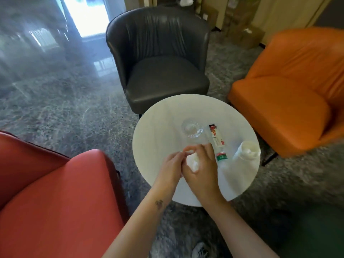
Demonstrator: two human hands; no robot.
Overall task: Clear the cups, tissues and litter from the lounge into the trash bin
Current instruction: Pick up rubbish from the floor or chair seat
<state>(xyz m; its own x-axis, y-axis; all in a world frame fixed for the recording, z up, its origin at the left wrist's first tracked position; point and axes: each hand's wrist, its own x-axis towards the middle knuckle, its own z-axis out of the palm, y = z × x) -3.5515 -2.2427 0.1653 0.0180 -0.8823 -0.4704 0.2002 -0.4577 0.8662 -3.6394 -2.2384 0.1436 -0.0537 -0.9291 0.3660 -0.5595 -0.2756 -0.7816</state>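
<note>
Since both hands are closed together over one white wad, we judge the step in hand to be the gathering of the tissue (pixel 193 163). Our right hand (pixel 202 165) curls round it from the right and our left hand (pixel 172 167) pinches its upper edge from the other side, both just over the near part of the desk (pixel 158 127); the picture is soft, so how firmly the left fingers grip we cannot tell.

The next move, as we see it, calls for lifting the wad clear and carrying it to the trash bin; we cannot make the bin out with certainty, for the dark green blur low to the right of our right forearm may or may not be it; one hand might first be freed to take up more litter.

Counting what is to be cleared:
- one tissue, in the hands;
- two cups: a clear cup (pixel 191 130) just beyond the fingertips, and a white cup (pixel 245 155), which appears tipped over, to the right of the right hand;
- two pieces of litter: a red-and-white sachet (pixel 216 135) beyond and right of the right hand, and a green-labelled scrap (pixel 221 157) just beside its knuckles.

Round the desk we count three seats: a grey armchair (pixel 160 58) beyond the hands; an orange armchair (pixel 290 94) far to their right; a red armchair (pixel 55 192) left of the left forearm.
</note>
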